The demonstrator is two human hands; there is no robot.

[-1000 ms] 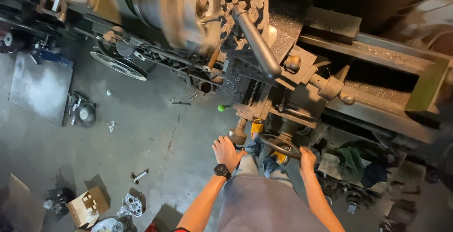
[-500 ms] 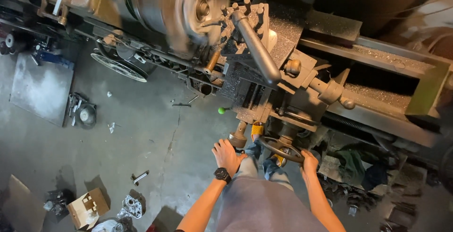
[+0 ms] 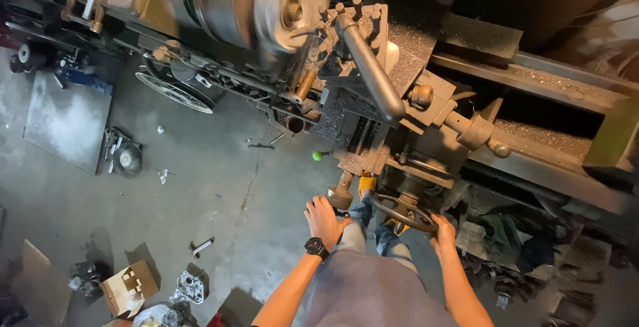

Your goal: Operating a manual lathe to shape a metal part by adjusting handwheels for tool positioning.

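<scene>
The lathe (image 3: 426, 101) fills the bench side, its chuck (image 3: 266, 1) blurred with spin. Right hand (image 3: 442, 232) grips the carriage handwheel (image 3: 403, 212) at its rim; left hand (image 3: 324, 219) closes round a brass-coloured crank handle (image 3: 341, 195) beside it. A cardboard box (image 3: 130, 288) and a spanner (image 3: 201, 246) litter the concrete floor (image 3: 200, 187), well apart.

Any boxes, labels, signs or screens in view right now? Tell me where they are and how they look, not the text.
Cardboard box: on the floor at lower left, small, brown, flaps open.
Watch: on the left wrist, round black case, dark face; too small to tell if it is a screen.
No signs or labels can be made out on the lathe.
</scene>
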